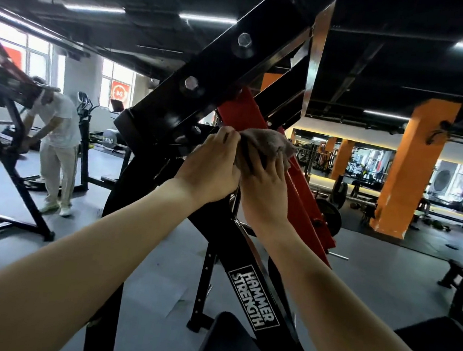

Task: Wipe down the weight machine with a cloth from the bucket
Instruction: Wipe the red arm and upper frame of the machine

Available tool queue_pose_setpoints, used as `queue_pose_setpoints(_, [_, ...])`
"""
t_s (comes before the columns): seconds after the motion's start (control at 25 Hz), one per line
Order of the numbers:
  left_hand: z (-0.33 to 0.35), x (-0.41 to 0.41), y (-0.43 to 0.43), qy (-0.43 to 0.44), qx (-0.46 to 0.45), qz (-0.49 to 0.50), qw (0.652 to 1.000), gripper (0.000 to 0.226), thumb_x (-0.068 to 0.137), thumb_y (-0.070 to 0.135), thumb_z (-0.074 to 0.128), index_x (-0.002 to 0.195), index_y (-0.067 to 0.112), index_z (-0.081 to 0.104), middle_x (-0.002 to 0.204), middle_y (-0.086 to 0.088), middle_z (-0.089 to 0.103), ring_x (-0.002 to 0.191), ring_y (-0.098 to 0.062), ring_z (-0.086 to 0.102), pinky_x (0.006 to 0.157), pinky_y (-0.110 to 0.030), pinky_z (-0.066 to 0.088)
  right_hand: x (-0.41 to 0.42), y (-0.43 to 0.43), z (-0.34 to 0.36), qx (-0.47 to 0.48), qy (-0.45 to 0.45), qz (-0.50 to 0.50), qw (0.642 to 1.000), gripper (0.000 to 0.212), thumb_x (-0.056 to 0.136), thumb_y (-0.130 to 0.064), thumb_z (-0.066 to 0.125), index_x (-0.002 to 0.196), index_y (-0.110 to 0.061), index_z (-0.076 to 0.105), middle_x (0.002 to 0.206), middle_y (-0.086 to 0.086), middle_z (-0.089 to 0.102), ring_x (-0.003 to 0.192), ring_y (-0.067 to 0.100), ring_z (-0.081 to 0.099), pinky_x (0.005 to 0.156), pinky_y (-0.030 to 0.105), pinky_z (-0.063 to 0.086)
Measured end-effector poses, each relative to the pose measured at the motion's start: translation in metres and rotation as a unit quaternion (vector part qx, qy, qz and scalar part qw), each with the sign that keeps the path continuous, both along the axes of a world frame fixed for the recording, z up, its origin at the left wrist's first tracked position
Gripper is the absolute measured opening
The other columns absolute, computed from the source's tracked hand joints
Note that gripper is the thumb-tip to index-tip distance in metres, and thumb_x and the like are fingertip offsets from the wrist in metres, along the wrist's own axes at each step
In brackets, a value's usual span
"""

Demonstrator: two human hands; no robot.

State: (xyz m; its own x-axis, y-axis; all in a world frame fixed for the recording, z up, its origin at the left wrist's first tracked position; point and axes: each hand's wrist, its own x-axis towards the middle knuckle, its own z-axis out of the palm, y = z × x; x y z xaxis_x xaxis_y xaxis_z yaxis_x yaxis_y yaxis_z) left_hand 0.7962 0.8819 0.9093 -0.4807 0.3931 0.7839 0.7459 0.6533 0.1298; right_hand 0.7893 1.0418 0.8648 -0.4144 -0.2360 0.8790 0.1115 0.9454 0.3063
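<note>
A black weight machine (193,94) with a red arm (302,194) fills the middle of the view, a white brand label on its lower beam. A grey-brown cloth (270,143) lies bunched against the red arm just below the black bolted beam. My left hand (211,167) pinches the cloth's left edge with curled fingers. My right hand (263,190) grips the cloth from below, its fingers tucked under the folds. No bucket is in view.
A black seat pad (232,344) sits close at the bottom. A person in white (57,140) bends over another machine at the left. Orange pillars (413,171) and benches stand at the right, grey floor in between.
</note>
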Motion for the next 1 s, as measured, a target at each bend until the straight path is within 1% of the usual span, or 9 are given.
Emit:
queue_pose_setpoints(0.08, [-0.001, 0.000, 0.000, 0.004, -0.018, 0.014, 1.000, 0.044, 0.091, 0.018, 0.059, 0.131, 0.008, 0.044, 0.146, -0.008, 0.039, 0.130, -0.028, 0.045, 0.103, -0.050, 0.046, 0.000, -0.002, 0.009, 0.012, -0.004, -0.017, 1.000, 0.079, 0.097, -0.023, 0.062, 0.164, -0.026, 0.019, 0.169, 0.004, 0.022, 0.153, 0.039, 0.023, 0.125, 0.057, 0.015])
queue_pose_setpoints(0.2, [0.006, -0.002, -0.001, -0.016, -0.007, 0.033, 0.999, 0.054, 0.093, 0.020, 0.059, 0.141, 0.011, 0.037, 0.162, -0.009, 0.024, 0.144, -0.031, 0.033, 0.111, -0.051, 0.042, -0.008, -0.019, 0.044, -0.027, -0.002, -0.004, 1.000, 0.070, 0.094, -0.030, 0.066, 0.157, -0.030, 0.036, 0.164, 0.004, 0.029, 0.146, 0.041, 0.032, 0.120, 0.058, 0.030])
queue_pose_setpoints(0.32, [0.013, 0.002, -0.002, -0.058, 0.030, 0.030, 0.997, 0.058, 0.095, 0.022, 0.054, 0.148, 0.011, 0.033, 0.166, -0.006, 0.020, 0.151, -0.028, 0.023, 0.115, -0.051, 0.036, -0.009, -0.018, 0.038, -0.037, 0.014, -0.009, 0.999, 0.063, 0.095, -0.029, 0.062, 0.155, -0.030, 0.039, 0.160, 0.005, 0.033, 0.142, 0.042, 0.035, 0.117, 0.054, 0.034])
queue_pose_setpoints(0.44, [0.010, 0.003, -0.004, -0.037, -0.017, 0.045, 0.998, 0.061, 0.096, 0.023, 0.055, 0.150, 0.009, 0.033, 0.168, -0.004, 0.017, 0.153, -0.025, 0.020, 0.117, -0.051, 0.034, -0.007, -0.009, 0.020, -0.032, 0.052, -0.036, 0.997, 0.060, 0.095, -0.021, 0.067, 0.150, -0.023, 0.044, 0.152, 0.009, 0.043, 0.128, 0.045, 0.047, 0.110, 0.055, 0.043])
queue_pose_setpoints(0.56, [0.013, 0.002, -0.007, -0.041, -0.029, 0.042, 0.998, 0.063, 0.097, 0.023, 0.053, 0.154, 0.012, 0.028, 0.170, -0.003, 0.012, 0.155, -0.023, 0.016, 0.120, -0.051, 0.030, -0.012, -0.025, 0.038, -0.082, 0.066, -0.030, 0.994, 0.059, 0.095, -0.020, 0.066, 0.149, -0.020, 0.043, 0.150, 0.013, 0.041, 0.117, 0.044, 0.056, 0.102, 0.054, 0.050])
queue_pose_setpoints(0.68, [0.022, 0.005, -0.009, -0.062, -0.012, 0.032, 0.998, 0.063, 0.097, 0.020, 0.053, 0.154, 0.015, 0.027, 0.171, -0.004, 0.008, 0.156, -0.023, 0.013, 0.121, -0.049, 0.029, -0.019, -0.038, 0.046, -0.135, 0.060, -0.024, 0.989, 0.059, 0.097, -0.024, 0.063, 0.152, -0.018, 0.040, 0.153, 0.018, 0.038, 0.124, 0.043, 0.053, 0.110, 0.053, 0.043])
queue_pose_setpoints(0.84, [0.014, -0.004, -0.011, -0.052, -0.025, 0.030, 0.998, 0.065, 0.099, 0.023, 0.051, 0.157, 0.011, 0.023, 0.171, -0.007, 0.006, 0.157, -0.023, 0.007, 0.124, -0.048, 0.024, -0.013, -0.020, 0.024, -0.100, 0.059, -0.027, 0.993, 0.052, 0.101, -0.032, 0.057, 0.148, -0.013, 0.045, 0.156, 0.021, 0.036, 0.134, 0.044, 0.046, 0.117, 0.052, 0.036])
queue_pose_setpoints(0.92, [0.012, -0.009, -0.010, -0.043, -0.029, 0.017, 0.999, 0.066, 0.099, 0.024, 0.052, 0.157, 0.010, 0.024, 0.170, -0.009, 0.008, 0.158, -0.023, 0.007, 0.124, -0.049, 0.024, -0.010, -0.020, 0.030, -0.095, 0.039, -0.032, 0.994, 0.057, 0.103, -0.037, 0.048, 0.154, -0.014, 0.038, 0.160, 0.020, 0.030, 0.136, 0.043, 0.044, 0.118, 0.051, 0.035])
queue_pose_setpoints(1.0, [0.012, -0.013, -0.009, -0.034, -0.019, -0.006, 0.999, 0.066, 0.097, 0.024, 0.054, 0.155, 0.010, 0.026, 0.169, -0.010, 0.013, 0.157, -0.023, 0.010, 0.124, -0.050, 0.026, -0.011, -0.030, 0.048, -0.121, 0.003, -0.027, 0.992, 0.069, 0.099, -0.037, 0.054, 0.160, -0.017, 0.026, 0.164, 0.019, 0.022, 0.138, 0.042, 0.042, 0.120, 0.051, 0.033])
